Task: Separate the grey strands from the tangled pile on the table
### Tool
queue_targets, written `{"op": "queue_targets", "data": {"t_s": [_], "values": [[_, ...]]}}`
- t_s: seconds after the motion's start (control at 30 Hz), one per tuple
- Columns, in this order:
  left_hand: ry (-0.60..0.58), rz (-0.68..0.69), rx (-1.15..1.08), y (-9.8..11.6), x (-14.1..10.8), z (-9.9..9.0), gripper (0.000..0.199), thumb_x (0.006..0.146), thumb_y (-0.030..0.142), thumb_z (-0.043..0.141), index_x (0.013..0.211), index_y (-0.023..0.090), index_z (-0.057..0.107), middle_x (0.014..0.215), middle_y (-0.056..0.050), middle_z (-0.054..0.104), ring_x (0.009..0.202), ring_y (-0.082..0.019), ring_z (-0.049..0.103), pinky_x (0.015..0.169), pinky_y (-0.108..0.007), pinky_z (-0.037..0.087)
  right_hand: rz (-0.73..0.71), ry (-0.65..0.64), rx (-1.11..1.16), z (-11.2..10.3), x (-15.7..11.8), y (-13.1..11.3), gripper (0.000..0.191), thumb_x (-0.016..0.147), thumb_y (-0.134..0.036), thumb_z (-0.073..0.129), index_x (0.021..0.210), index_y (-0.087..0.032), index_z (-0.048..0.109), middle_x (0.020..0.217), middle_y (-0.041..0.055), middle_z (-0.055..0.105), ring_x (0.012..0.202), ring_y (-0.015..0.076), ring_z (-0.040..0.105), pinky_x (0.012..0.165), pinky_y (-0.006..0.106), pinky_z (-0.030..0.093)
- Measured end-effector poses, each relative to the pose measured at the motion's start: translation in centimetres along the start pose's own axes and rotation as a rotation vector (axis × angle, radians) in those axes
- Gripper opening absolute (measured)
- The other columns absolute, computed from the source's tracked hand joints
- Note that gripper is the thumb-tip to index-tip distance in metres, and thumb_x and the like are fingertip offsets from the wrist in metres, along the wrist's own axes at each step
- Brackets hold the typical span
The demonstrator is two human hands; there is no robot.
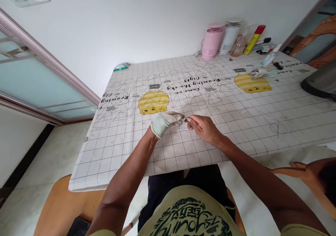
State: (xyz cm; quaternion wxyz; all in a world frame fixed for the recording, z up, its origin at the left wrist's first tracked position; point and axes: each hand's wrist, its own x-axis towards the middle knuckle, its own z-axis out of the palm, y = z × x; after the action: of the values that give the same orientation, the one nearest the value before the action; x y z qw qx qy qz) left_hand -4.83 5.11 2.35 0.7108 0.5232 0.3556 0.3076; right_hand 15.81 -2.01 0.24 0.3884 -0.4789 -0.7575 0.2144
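My left hand (168, 120), in a white work glove with a pale green cuff, is closed above the near middle of the table. Just right of it, my bare right hand (204, 126) pinches with thumb and forefinger, the fingertips almost meeting the glove. Between them is a thin wire (184, 119), mostly hidden by the fingers; its exact shape is too fine to make out. Many thin bent wire shapes (198, 99) lie spread over the checked tablecloth (181, 155) beyond my hands. One separate wire piece (278, 131) rests to the right.
Along the wall stand a pink cylindrical device (212, 42), a white one (229, 38), a clear bottle (238, 47) and a yellow-red can (254, 40). A crumpled glove (264, 71) and a spray bottle (271, 55) lie farther right. A grey kettle-like object (321, 80) sits at the right edge.
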Motion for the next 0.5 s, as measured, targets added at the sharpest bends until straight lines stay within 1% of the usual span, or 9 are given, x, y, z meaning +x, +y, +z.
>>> {"op": "queue_targets", "data": {"t_s": [0.07,0.1,0.2,0.3,0.37,0.5], "values": [[0.007,-0.007,0.006,0.0,0.0,0.1,0.039,0.070,0.045,0.093,0.087,0.013,0.077,0.073,-0.004,0.069,0.070,-0.015,0.060,0.072,-0.031,0.049,-0.005,0.006,-0.059,0.2,-0.1,0.0,0.032,0.113,-0.033,0.038,0.094,-0.021,0.061,0.078,0.0016,0.072,0.065,0.0145,0.065,0.063,0.029,0.049],[0.017,-0.010,0.023,0.0,0.0,0.1,0.037,0.071,0.043,0.092,0.086,0.013,0.077,0.073,-0.004,0.069,0.070,-0.015,0.060,0.071,-0.031,0.049,-0.002,0.020,-0.109,0.4,-0.2,0.0,0.033,0.113,-0.033,0.036,0.093,-0.021,0.060,0.074,0.0015,0.069,0.062,0.0145,0.062,0.061,0.029,0.046],[0.065,-0.014,0.135,0.2,0.0,0.3,0.028,0.076,0.038,0.087,0.084,0.013,0.077,0.072,-0.005,0.069,0.068,-0.015,0.059,0.069,-0.031,0.049,0.025,0.099,-0.306,1.1,-0.1,-0.3,0.039,0.112,-0.035,0.035,0.080,-0.022,0.053,0.059,-0.0005,0.055,0.051,0.0135,0.045,0.052,0.030,0.034],[0.115,-0.020,0.236,0.3,0.0,0.4,0.020,0.080,0.033,0.081,0.085,0.014,0.079,0.070,-0.005,0.069,0.065,-0.014,0.058,0.065,-0.030,0.047,0.058,0.178,-0.450,1.8,0.1,-0.5,0.044,0.110,-0.035,0.035,0.069,-0.023,0.043,0.051,-0.0027,0.040,0.046,0.0117,0.030,0.049,0.031,0.023],[0.138,-0.023,0.275,0.4,0.0,0.5,0.017,0.082,0.031,0.077,0.084,0.014,0.080,0.069,-0.004,0.069,0.063,-0.014,0.057,0.063,-0.029,0.046,0.077,0.203,-0.481,2.1,0.1,-0.6,0.046,0.110,-0.036,0.036,0.066,-0.023,0.039,0.049,-0.0032,0.035,0.046,0.0112,0.026,0.049,0.031,0.020],[0.162,-0.018,0.326,0.8,-0.3,1.1,0.014,0.081,0.028,0.075,0.079,0.015,0.079,0.069,-0.003,0.069,0.062,-0.013,0.054,0.060,-0.028,0.044,0.093,0.205,-0.460,2.3,0.3,-0.7,0.046,0.109,-0.037,0.037,0.066,-0.023,0.038,0.048,-0.0031,0.034,0.045,0.0113,0.026,0.050,0.031,0.019]]}}
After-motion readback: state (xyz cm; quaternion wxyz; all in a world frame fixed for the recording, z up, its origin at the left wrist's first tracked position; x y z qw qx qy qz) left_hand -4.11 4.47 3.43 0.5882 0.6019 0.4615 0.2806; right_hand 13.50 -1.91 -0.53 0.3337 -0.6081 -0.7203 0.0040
